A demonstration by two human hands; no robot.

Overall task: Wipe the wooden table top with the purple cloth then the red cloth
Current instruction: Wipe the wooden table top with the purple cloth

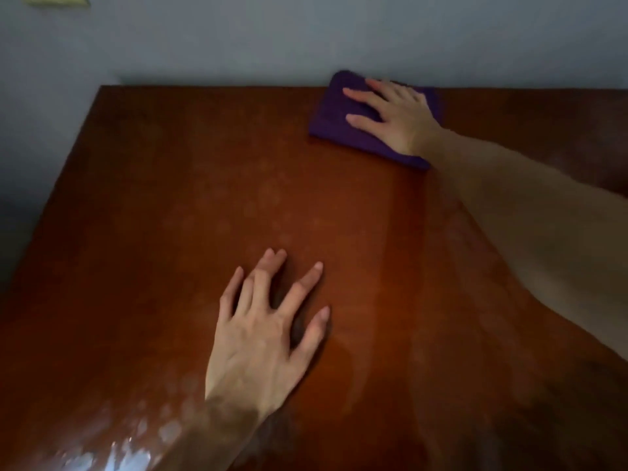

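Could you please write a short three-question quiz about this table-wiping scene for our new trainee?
1. True or false: the right hand presses flat on the purple cloth.
2. Where on the wooden table top does the cloth lie? A) near edge B) far edge by the wall C) left corner
3. What does the left hand hold?

Key:
1. True.
2. B.
3. Nothing; it rests spread on the bare wood.
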